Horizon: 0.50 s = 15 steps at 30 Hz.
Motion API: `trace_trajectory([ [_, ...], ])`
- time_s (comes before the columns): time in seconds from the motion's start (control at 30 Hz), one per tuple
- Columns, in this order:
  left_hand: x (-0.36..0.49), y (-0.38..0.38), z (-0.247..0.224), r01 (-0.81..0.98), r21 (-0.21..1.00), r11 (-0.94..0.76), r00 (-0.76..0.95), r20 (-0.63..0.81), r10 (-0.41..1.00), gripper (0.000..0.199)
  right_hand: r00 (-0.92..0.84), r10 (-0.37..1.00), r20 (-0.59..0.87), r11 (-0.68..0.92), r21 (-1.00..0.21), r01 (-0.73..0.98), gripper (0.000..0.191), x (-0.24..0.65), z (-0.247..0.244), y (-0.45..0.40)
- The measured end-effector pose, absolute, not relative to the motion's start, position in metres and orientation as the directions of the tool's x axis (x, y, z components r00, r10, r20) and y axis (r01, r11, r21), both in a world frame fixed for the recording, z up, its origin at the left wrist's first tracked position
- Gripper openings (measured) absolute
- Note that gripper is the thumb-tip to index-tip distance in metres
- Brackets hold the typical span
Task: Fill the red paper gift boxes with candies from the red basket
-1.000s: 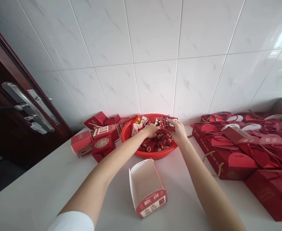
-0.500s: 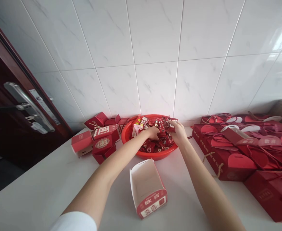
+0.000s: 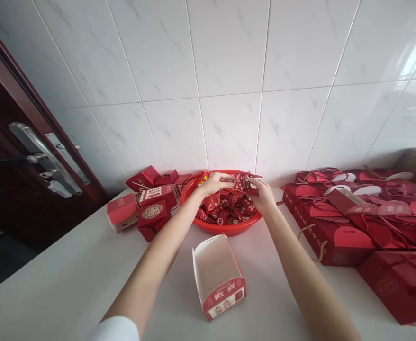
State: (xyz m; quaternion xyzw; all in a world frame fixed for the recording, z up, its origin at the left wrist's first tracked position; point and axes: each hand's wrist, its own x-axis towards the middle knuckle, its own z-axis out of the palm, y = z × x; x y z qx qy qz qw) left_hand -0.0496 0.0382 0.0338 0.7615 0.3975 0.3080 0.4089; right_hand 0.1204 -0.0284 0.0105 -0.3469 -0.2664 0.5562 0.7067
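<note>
A red plastic basket (image 3: 225,230) holds many small wrapped sweets (image 3: 225,213), mostly dark red with pale printing. My right hand (image 3: 264,195) is closed around red sweet packets (image 3: 253,178) at the basket's right side. From the left, my left hand (image 3: 215,183) reaches over the basket, its thumb and fingers meeting at a red printed packet (image 3: 241,183) beside the right hand. Fingers partly cover what each hand grips. In front of the basket lies an open red-and-white carton (image 3: 217,270), its pale inside facing up.
Several small red boxes (image 3: 154,215) are clustered left of the basket. Rows of red gift boxes with cord handles (image 3: 330,239) fill the right side. A tiled wall (image 3: 229,128) rises behind the white tabletop (image 3: 87,279). A dark red door (image 3: 19,156) stands at left.
My left hand has lifted from among the sweets and shifted up and left, towards the packets by my right hand. My right hand stays nearly still. More sweets show in the basket's left part.
</note>
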Motion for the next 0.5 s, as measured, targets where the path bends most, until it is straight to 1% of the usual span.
trace_trajectory([
  [0.1, -0.059, 0.009, 0.044, 0.224, 0.916, -0.333, 0.456, 0.203, 0.866, 0.037, 0.216, 0.976, -0.014, 0.125, -0.776, -0.618, 0.022, 0.122, 0.014, -0.031],
  [0.17, -0.071, -0.017, 0.051, 0.197, 0.912, -0.359, 0.48, 0.23, 0.847, 0.04, 0.188, 0.982, -0.01, 0.113, -0.77, -0.628, 0.021, 0.123, 0.018, -0.034],
  [0.23, -0.084, -0.046, 0.058, 0.208, 0.901, -0.381, 0.535, 0.221, 0.815, 0.04, 0.16, 0.987, 0.007, 0.11, -0.759, -0.642, 0.02, 0.123, 0.025, -0.04],
  [0.3, -0.096, -0.075, 0.065, 0.265, 0.877, -0.4, 0.612, 0.167, 0.773, 0.038, 0.139, 0.99, 0.035, 0.119, -0.746, -0.655, 0.018, 0.122, 0.036, -0.051],
  [0.37, -0.104, -0.1, 0.071, 0.327, 0.828, -0.455, 0.672, 0.135, 0.728, 0.033, 0.122, 0.989, 0.079, 0.14, -0.74, -0.658, 0.016, 0.119, 0.05, -0.066],
  [0.5, -0.115, -0.132, 0.078, 0.472, 0.648, -0.598, 0.695, 0.144, 0.704, 0.017, 0.046, 0.979, 0.198, 0.185, -0.774, -0.605, 0.012, 0.114, 0.074, -0.105],
])
